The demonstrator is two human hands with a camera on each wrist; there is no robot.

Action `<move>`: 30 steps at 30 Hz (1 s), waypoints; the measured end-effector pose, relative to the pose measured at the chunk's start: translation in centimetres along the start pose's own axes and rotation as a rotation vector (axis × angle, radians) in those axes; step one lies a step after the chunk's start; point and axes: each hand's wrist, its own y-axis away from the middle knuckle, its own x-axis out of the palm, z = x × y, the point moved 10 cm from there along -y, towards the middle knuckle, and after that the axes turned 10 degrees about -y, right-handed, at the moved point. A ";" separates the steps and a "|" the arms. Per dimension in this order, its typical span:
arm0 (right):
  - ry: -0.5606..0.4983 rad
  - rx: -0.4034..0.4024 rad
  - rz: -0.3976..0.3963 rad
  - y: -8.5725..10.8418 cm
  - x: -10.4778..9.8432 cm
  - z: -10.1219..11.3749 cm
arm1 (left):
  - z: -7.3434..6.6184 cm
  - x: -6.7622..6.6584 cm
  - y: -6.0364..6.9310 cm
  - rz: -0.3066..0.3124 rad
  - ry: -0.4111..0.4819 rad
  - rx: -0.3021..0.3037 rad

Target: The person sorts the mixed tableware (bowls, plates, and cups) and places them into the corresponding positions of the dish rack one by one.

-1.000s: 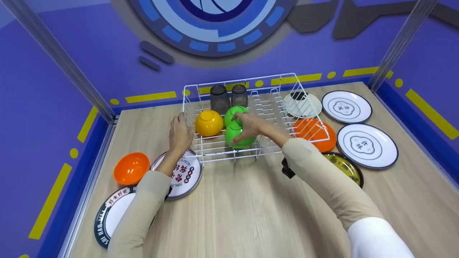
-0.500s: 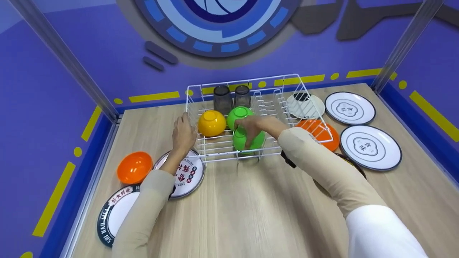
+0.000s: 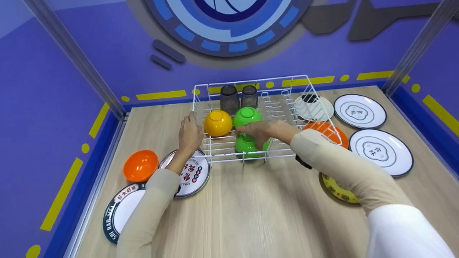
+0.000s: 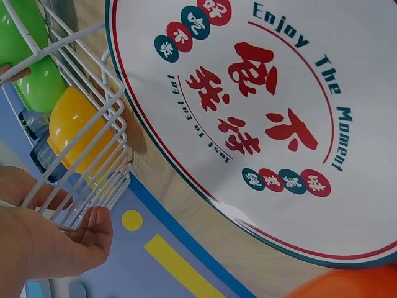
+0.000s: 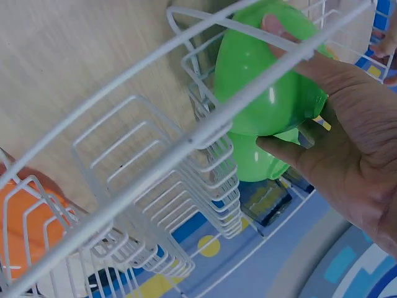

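My right hand [image 3: 260, 133] holds an upside-down green bowl [image 3: 245, 147] at the front of the white wire dish rack [image 3: 279, 78]. In the right wrist view, the thumb lies against the wall of that bowl [image 5: 257, 93] and the fingers are curled by its base. Just behind stands a second upturned green bowl [image 3: 247, 114]. An upturned yellow bowl [image 3: 218, 123] sits to the left of it. My left hand [image 3: 190, 134] grips the rack's left side; in the left wrist view, fingers and thumb [image 4: 93, 239] are around the wires.
Two dark glasses [image 3: 229, 100] stand at the rack's back. Left of it lie an orange bowl [image 3: 141, 165], a red-lettered plate [image 3: 195, 179] and a dark-rimmed plate [image 3: 125, 208]. Rightward are white plates [image 3: 381, 152], an orange plate [image 3: 328, 130] and a yellow plate [image 3: 337, 188].
My right hand has moved the nearer green bowl toward the rack's front edge, away from the other green bowl. The left hand stays on the rack. The head view has shifted slightly.
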 end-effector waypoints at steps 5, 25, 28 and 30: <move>-0.019 -0.023 -0.015 0.0 0.6 -0.1 | -0.1 0.2 0.0 0.009 0.011 -0.011; -0.162 0.082 -0.473 7.6 -5.8 -7.5 | 0.1 0.2 -0.2 0.057 0.000 -0.015; -0.058 0.230 -0.599 10.9 -5.7 -12.3 | 0.1 0.0 -0.3 0.048 0.008 -0.013; -0.022 0.311 -0.646 12.8 -4.6 -15.1 | 0.0 0.0 -0.3 0.035 0.014 -0.007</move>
